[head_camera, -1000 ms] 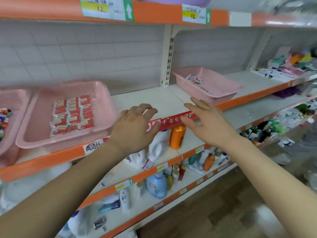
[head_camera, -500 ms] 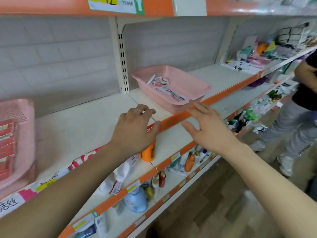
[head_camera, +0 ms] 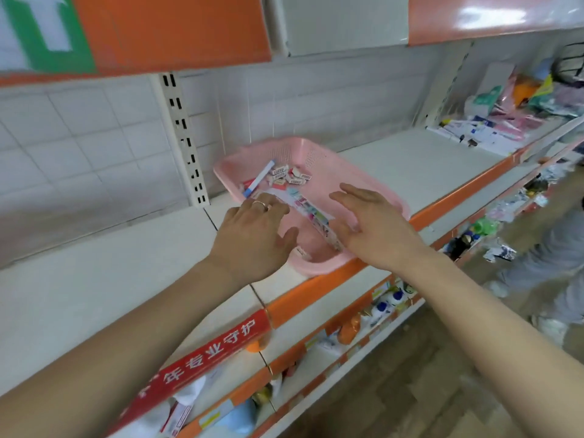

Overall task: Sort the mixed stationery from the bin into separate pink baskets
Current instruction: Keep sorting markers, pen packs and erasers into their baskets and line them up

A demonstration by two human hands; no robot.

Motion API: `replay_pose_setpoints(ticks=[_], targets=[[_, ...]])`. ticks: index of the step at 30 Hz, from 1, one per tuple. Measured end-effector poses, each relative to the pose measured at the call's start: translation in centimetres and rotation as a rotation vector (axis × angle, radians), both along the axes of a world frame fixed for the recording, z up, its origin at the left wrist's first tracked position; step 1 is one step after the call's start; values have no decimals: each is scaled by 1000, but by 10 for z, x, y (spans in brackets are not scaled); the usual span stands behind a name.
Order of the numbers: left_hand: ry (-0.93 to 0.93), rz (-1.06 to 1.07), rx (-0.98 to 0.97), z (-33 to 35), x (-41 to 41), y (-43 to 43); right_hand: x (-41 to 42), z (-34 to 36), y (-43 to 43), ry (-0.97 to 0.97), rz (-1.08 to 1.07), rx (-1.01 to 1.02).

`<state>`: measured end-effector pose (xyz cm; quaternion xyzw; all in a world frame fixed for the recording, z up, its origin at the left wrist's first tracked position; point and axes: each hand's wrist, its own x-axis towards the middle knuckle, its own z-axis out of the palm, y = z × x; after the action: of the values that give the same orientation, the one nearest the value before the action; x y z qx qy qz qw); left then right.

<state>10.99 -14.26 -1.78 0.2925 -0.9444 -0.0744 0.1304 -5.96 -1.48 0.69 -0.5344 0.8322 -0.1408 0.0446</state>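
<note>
Pink basket [head_camera: 344, 172], small erasers [head_camera: 289, 177] perhaps, blue-tipped pen [head_camera: 259, 179]

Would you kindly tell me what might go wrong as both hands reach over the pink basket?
The pink basket sits with its near corner right at the orange shelf edge, so a push from the left hand or right hand might tip it off. The small boxed pieces lie loose beside a pen; a sweeping grab may lift mixed kinds together.
</note>
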Motion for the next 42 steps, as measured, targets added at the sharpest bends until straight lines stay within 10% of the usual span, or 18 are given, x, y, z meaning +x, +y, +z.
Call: replay_pose_setpoints(ticks=[17,34,42], targets=[[-346,516,243,-18,-135,-95,-128,-32,-185,86,486,309],[-475,602,201,-42,-144,-109,-124,-65,-206,-10,363,231],[-394,539,241,-36,-147,-101,-123,-51,-184,83,477,544]])
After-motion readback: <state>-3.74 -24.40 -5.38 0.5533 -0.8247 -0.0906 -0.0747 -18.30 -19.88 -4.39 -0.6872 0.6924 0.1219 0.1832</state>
